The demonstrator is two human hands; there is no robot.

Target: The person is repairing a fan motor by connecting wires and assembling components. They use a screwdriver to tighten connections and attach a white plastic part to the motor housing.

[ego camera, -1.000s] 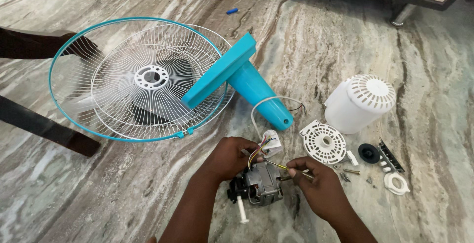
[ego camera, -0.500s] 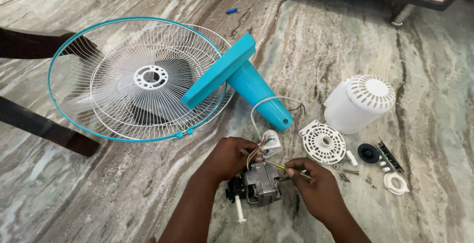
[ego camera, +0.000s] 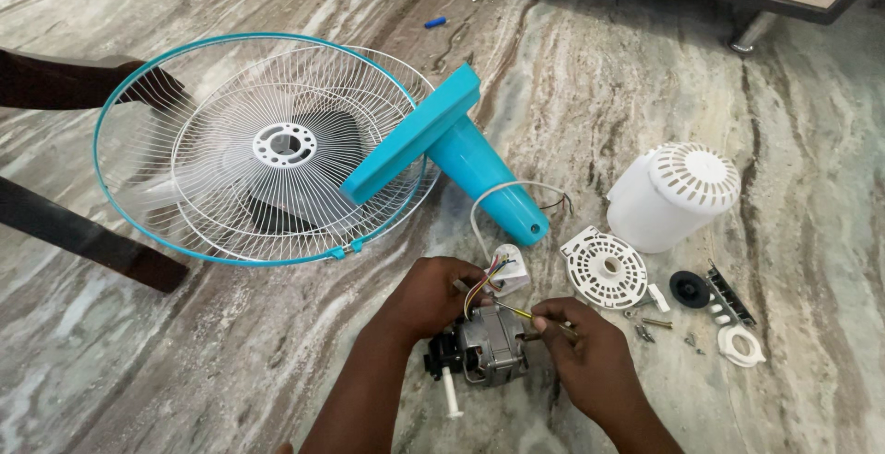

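On a marbled stone floor [ego camera: 230, 362], I work at the bare fan motor [ego camera: 487, 348], which lies between my two hands with its white shaft [ego camera: 451, 397] pointing toward me. My left hand [ego camera: 431, 295] wraps over the motor's far side and steadies it. My right hand [ego camera: 590, 354] pinches a thin yellow-handled screwdriver [ego camera: 516, 312], its tip set at the motor's top near the coloured wires [ego camera: 479, 290]. The step looks like work on a fastener or terminal at the housing. The next turn calls for a level tip and a firm left-hand brace, clear of the wires. The white rear cover [ego camera: 673, 196], vented disc [ego camera: 604, 267], loose screws [ego camera: 651, 325] and blue stand [ego camera: 461, 154] lie beyond, with the wire guard [ego camera: 230, 224] to the left.
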